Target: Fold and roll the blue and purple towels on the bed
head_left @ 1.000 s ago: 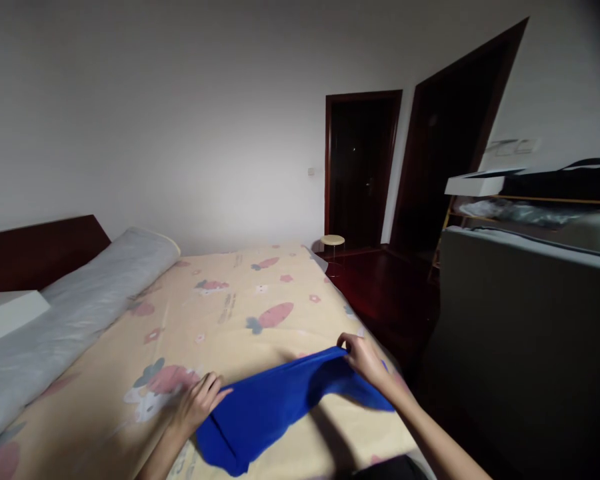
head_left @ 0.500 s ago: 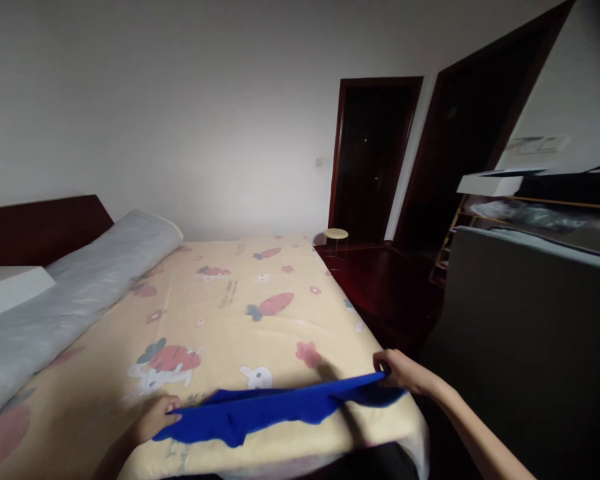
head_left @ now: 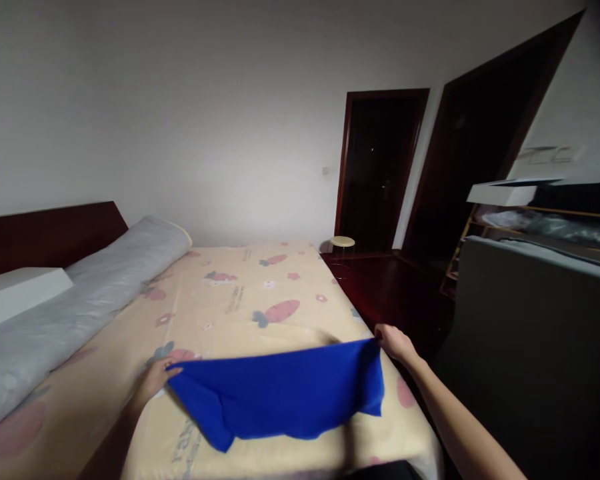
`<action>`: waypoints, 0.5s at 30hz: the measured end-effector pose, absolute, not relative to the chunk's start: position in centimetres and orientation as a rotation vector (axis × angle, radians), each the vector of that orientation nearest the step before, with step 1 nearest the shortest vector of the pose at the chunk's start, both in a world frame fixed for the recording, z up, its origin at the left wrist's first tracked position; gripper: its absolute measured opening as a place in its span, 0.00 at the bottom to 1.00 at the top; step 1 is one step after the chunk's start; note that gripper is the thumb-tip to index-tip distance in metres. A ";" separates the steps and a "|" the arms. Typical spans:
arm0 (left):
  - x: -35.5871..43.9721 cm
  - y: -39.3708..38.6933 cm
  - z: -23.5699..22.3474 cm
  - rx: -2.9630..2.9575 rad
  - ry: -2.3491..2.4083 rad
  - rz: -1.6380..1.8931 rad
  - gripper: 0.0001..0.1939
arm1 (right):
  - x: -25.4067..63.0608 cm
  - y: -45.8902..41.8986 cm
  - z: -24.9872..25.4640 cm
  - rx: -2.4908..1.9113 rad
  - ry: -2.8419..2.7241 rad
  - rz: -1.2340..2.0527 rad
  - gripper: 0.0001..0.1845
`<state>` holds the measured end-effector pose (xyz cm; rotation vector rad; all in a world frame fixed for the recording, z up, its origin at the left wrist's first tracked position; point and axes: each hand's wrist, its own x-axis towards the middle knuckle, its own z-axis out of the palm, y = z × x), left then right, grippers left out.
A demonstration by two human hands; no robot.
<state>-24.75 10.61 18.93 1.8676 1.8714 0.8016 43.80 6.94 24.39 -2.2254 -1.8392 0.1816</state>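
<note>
A plain blue cloth (head_left: 290, 390) is stretched between my two hands above the near end of the bed. My left hand (head_left: 156, 380) pinches its upper left corner. At the upper right corner, my right hand (head_left: 395, 341) grips the cloth near the bed's right edge. The top edge runs nearly straight, and the lower part hangs down with a folded corner at the left. Beneath it lies a yellow bed sheet (head_left: 250, 313) printed with carrots, rabbits and flowers.
A grey rolled bedding piece (head_left: 125, 267) and a white box (head_left: 25, 293) lie along the headboard (head_left: 55, 230) side. Past the bed stands a round stool (head_left: 343, 241) by a dark door (head_left: 380, 173). At right rise a dark panel (head_left: 520, 353) and a loaded shelf (head_left: 505, 195).
Both hands have risen and moved farther forward with the blue cloth. Its bunched strip has opened into a wider hanging sheet. The camera view has shifted slightly.
</note>
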 end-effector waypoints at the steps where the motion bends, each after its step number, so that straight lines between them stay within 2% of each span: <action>1: -24.8 11.5 20.0 1.869 1.905 0.900 0.29 | 43.5 7.4 25.1 -2.203 -1.785 0.081 0.07; 5: -25.2 13.1 24.1 1.879 2.032 1.272 0.28 | 42.7 8.0 27.5 -2.071 -1.583 -0.231 0.13; 9: -25.6 11.6 25.4 1.938 2.031 1.477 0.24 | 43.2 7.4 27.6 -1.951 -1.523 -0.327 0.16; 12: -25.9 9.7 23.4 1.998 1.984 1.430 0.22 | 44.0 6.5 25.8 -1.905 -1.607 -0.240 0.14; 15: -26.0 7.8 19.1 2.052 1.932 1.148 0.20 | 44.1 5.6 23.2 -1.896 -1.740 -0.077 0.12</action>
